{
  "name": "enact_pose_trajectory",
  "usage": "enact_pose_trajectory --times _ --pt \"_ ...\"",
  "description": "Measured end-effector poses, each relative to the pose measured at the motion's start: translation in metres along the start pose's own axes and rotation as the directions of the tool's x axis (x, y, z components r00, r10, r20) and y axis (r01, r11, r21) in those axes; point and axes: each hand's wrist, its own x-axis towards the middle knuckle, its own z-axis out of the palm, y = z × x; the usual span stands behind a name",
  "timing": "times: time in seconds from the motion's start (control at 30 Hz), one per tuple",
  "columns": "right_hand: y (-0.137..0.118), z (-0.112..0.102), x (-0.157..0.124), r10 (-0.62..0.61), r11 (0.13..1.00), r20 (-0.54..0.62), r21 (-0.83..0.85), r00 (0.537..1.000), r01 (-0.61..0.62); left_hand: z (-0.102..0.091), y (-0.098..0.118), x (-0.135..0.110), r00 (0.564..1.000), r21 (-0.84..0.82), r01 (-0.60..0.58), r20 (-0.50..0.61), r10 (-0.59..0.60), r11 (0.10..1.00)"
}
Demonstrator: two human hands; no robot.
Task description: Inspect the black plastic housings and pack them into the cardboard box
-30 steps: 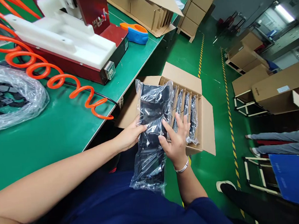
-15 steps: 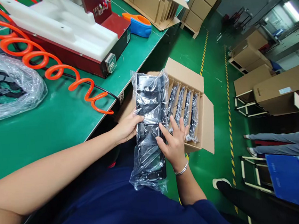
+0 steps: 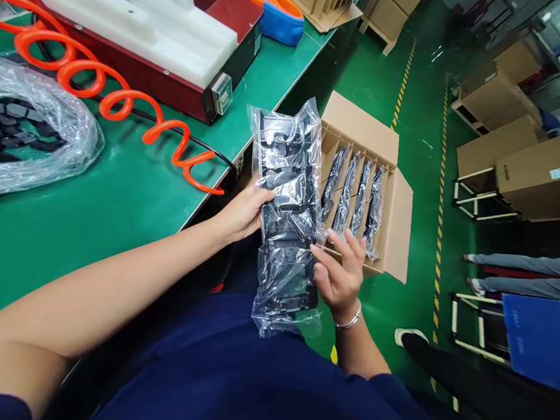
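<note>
A long black plastic part in a clear bag (image 3: 289,235) is held upright in front of my body. My left hand (image 3: 245,213) grips its left edge, thumb on the front and fingers behind. My right hand (image 3: 341,270) is beside the bag's right edge with fingers apart and slightly curled; whether a fingertip touches the film I cannot tell. Just behind stands an open cardboard box (image 3: 399,226) with thin dividers. Several bagged black parts (image 3: 357,193) stand on edge in its slots.
A green workbench (image 3: 128,210) spans the left, bearing a red machine with a white block (image 3: 181,35), an orange coiled hose (image 3: 154,119), a plastic-wrapped bundle (image 3: 82,136) and a blue-orange tape roll (image 3: 283,23). Cartons (image 3: 546,173) and another person's legs (image 3: 524,264) are at the right.
My right hand has drawn back slightly from the bag's front to its right edge. My left hand keeps its grip. The view has shifted, so the bench items appear further right and higher.
</note>
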Motion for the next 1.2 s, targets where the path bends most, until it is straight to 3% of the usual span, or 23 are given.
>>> enact_pose_trajectory --times 0.13,0.2,0.23,0.3,0.37,0.47,0.6,0.77,0.87,0.97,1.07,1.13,1.2 --pt "0.014 -0.007 -0.003 0.178 0.975 -0.071 0.147 0.981 -0.166 -0.002 0.001 0.001 1.0 0.003 0.008 -0.03 -0.008 1.0" --pt "0.016 -0.006 -0.002 0.299 0.903 -0.003 0.324 0.954 -0.282 -0.001 0.001 0.002 1.0 0.007 0.01 -0.028 -0.01 1.0" --pt "0.016 -0.004 -0.001 0.329 0.843 0.089 0.421 0.94 -0.335 0.0 0.002 0.002 1.0 0.013 0.006 -0.021 -0.006 1.0" --pt "0.011 0.002 0.001 0.298 0.69 0.329 0.574 0.896 -0.441 0.004 0.005 0.0 1.0 0.021 -0.018 -0.004 0.018 1.0" --pt "0.003 0.011 0.005 0.245 0.531 0.494 0.652 0.834 -0.541 0.009 0.01 -0.007 0.999 0.027 -0.052 0.014 0.052 0.998" --pt "-0.012 0.021 0.016 0.262 0.337 0.525 0.737 0.81 -0.586 0.009 0.016 -0.033 0.995 0.074 -0.091 0.058 0.087 0.993" --pt "-0.034 0.031 0.036 0.148 0.222 0.538 0.8 0.83 -0.558 -0.013 0.012 -0.087 0.989 0.21 -0.142 0.073 0.13 0.967" --pt "-0.052 0.051 0.06 -0.155 0.341 0.519 0.827 0.841 -0.447 -0.053 0.012 -0.142 0.967 0.312 -0.127 -0.171 0.187 0.942" --pt "-0.049 0.061 0.071 -0.148 0.415 0.419 0.848 0.896 -0.329 -0.071 0.018 -0.159 0.945 0.298 -0.116 -0.26 0.198 0.947" --pt "-0.048 0.062 0.08 -0.017 0.548 0.29 0.803 0.957 -0.233 -0.081 0.02 -0.168 0.939 0.324 -0.157 -0.244 0.243 0.933" --pt "-0.061 0.051 0.088 -0.028 0.719 0.051 0.695 0.998 -0.016 -0.086 0.016 -0.173 0.94 0.336 -0.19 -0.21 0.27 0.923" --pt "-0.076 0.042 0.093 -0.101 0.805 -0.136 0.571 0.986 0.161 -0.088 0.014 -0.174 0.941 0.351 -0.203 -0.188 0.281 0.914" --pt "-0.093 0.035 0.099 -0.192 0.861 -0.239 0.424 0.952 0.28 -0.09 0.013 -0.175 0.947 0.368 -0.212 -0.152 0.284 0.905"
